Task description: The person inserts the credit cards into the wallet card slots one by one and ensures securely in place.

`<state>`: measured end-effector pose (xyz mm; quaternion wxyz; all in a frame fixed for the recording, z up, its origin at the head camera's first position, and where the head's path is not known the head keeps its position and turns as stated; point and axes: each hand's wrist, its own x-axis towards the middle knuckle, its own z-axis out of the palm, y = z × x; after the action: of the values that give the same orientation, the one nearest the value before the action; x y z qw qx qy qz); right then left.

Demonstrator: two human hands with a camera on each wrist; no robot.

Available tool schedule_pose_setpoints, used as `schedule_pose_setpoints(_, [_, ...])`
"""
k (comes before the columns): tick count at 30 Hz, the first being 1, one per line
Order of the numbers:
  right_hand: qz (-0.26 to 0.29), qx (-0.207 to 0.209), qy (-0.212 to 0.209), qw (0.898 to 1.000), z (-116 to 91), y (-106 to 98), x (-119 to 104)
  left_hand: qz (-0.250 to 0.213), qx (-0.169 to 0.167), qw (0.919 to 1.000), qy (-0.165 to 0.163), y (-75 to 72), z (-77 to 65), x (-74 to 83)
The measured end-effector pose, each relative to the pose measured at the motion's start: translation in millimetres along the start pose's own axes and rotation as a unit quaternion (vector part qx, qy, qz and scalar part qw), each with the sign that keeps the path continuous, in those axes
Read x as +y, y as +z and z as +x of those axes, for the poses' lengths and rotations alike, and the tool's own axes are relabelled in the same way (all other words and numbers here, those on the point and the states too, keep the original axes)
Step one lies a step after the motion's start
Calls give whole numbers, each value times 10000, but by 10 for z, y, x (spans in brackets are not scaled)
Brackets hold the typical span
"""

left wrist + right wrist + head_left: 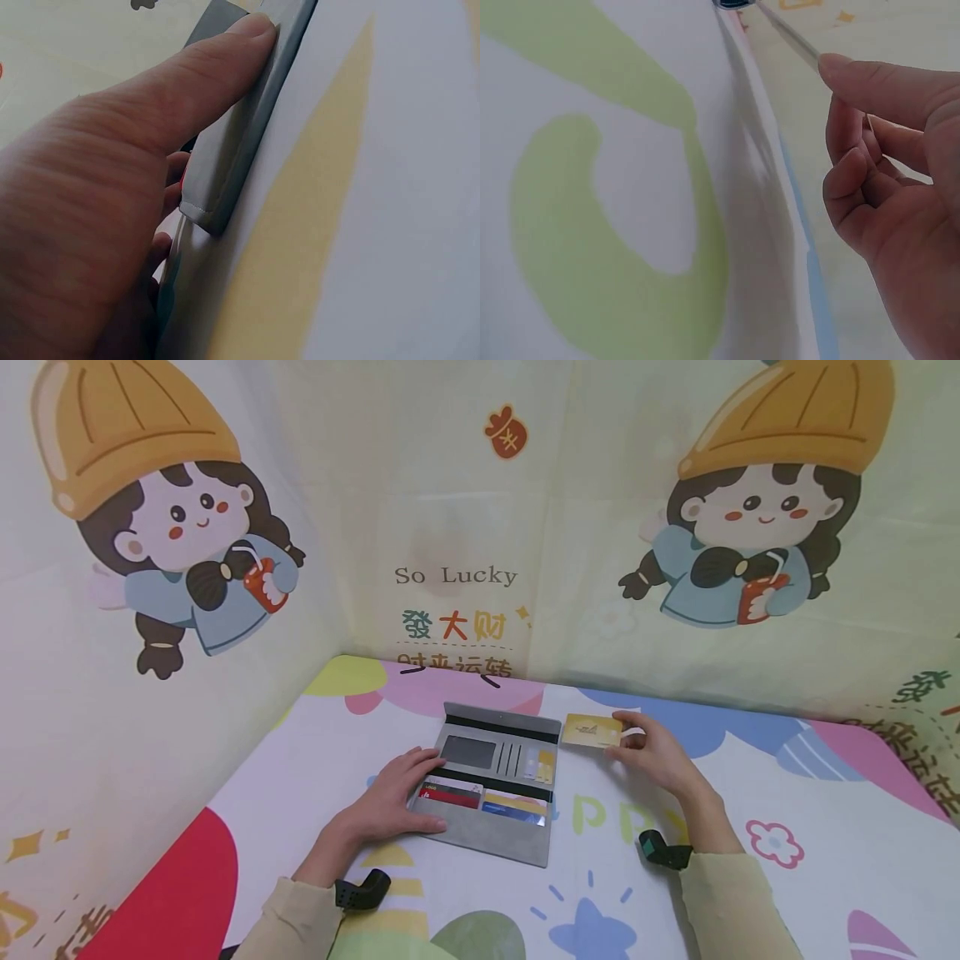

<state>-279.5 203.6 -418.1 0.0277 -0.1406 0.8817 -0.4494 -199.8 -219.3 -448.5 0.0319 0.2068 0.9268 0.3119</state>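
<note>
A grey wallet lies unfolded on the table, its flap raised at the far side. A red card and a blue-and-yellow card sit in its lower pockets; more cards show in the slots at its upper right. My left hand rests on the wallet's left edge. In the left wrist view the thumb lies on the grey cover. Just right of the wallet's upper corner, my right hand pinches a gold card by its right end, above the table. The right wrist view shows that card nearly edge-on.
A cartoon-printed cloth covers the table. Behind it stands a backdrop of printed cloth. Each wrist bears a small black camera, the left one near the table's front and the right one by the sleeve.
</note>
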Motion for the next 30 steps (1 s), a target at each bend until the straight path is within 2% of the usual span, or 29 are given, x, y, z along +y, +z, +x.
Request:
schedule_pose_setpoints(13, [452,85,-215,9987,-9,-19,-96,-27,12,10000,-25,7,-2,-5])
schedule_pose_setpoints(30, [528,172,-290,9980,-47,-52,-216,13,22,10000,-16,5,6,-5])
